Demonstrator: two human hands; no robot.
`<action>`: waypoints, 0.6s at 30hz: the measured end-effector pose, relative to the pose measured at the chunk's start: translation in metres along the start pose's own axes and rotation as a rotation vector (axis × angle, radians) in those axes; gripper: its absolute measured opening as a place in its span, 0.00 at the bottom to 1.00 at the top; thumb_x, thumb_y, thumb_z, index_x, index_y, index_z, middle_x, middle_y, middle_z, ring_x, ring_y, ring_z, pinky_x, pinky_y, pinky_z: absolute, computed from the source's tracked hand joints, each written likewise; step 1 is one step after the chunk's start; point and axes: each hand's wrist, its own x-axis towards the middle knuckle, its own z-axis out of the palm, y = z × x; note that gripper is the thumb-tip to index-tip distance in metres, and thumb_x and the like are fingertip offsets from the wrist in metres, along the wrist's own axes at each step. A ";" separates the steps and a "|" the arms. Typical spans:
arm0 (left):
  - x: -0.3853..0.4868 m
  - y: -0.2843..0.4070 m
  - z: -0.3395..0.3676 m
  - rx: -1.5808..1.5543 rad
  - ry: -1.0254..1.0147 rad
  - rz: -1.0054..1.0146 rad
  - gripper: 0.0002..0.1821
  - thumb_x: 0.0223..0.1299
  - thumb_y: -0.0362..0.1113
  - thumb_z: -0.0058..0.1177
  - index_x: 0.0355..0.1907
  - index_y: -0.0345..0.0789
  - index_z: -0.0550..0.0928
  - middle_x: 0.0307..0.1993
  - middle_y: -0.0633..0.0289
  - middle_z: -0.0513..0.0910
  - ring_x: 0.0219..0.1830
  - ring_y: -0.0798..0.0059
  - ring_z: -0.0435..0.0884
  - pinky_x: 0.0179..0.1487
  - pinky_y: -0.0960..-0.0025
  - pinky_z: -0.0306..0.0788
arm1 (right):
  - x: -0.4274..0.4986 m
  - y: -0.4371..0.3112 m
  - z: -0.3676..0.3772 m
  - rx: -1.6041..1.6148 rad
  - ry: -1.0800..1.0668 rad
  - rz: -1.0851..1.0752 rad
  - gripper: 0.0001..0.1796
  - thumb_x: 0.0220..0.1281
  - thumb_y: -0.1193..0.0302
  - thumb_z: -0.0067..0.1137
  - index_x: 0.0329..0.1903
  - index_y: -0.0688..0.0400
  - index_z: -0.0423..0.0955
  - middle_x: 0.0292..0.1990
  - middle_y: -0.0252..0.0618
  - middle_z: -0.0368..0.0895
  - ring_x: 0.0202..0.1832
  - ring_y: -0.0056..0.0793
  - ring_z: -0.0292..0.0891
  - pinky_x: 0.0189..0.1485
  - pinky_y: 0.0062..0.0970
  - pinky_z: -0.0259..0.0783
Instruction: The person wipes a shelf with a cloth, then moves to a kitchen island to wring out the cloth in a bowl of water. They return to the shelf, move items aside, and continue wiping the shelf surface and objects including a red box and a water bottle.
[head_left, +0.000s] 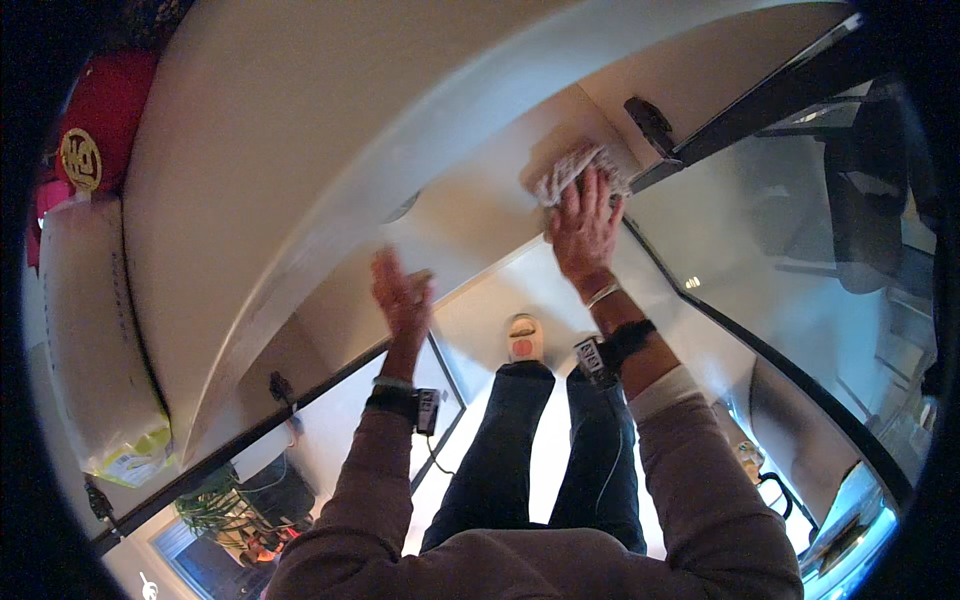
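Observation:
My right hand (589, 232) presses a crumpled, light patterned cloth (574, 176) flat against a beige panel (469, 202). Its fingers lie over the cloth, close to a dark frame edge. To the left, my left hand (403, 292) is raised with its fingers extended and slightly blurred; it seems to hold nothing. Whether that hand touches the panel I cannot tell. Above both hands sweeps a pale curved edge (405, 142). A small strapped device sits at each wrist, and a bracelet circles the right one.
A black fitting (651, 127) sits beside the cloth, another (280, 388) lower left. Dark-framed glass (780, 202) stands at right. At far left are a white plastic-wrapped pack (90, 315) and a red bag (109, 112). A slippered foot (524, 337) and a plant (214, 506) appear below.

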 end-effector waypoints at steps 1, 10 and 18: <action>-0.014 -0.015 -0.005 0.109 -0.133 -0.168 0.50 0.65 0.56 0.58 0.82 0.40 0.50 0.80 0.42 0.48 0.81 0.41 0.47 0.77 0.35 0.44 | -0.009 -0.008 -0.001 -0.008 -0.028 -0.005 0.32 0.69 0.57 0.54 0.71 0.54 0.64 0.76 0.51 0.55 0.79 0.53 0.47 0.76 0.68 0.41; -0.052 -0.066 -0.013 0.054 -0.223 -0.201 0.57 0.64 0.58 0.61 0.82 0.38 0.41 0.79 0.31 0.41 0.80 0.32 0.42 0.76 0.32 0.47 | 0.047 0.054 0.009 -0.023 0.283 -0.198 0.36 0.67 0.47 0.56 0.71 0.51 0.64 0.74 0.49 0.59 0.76 0.49 0.54 0.72 0.64 0.50; -0.035 -0.051 -0.012 0.004 -0.211 -0.285 0.59 0.60 0.58 0.63 0.82 0.42 0.41 0.80 0.37 0.42 0.81 0.36 0.41 0.74 0.29 0.48 | 0.037 0.022 0.014 -0.105 0.130 -0.246 0.34 0.70 0.49 0.53 0.70 0.55 0.64 0.77 0.57 0.54 0.77 0.60 0.50 0.75 0.66 0.45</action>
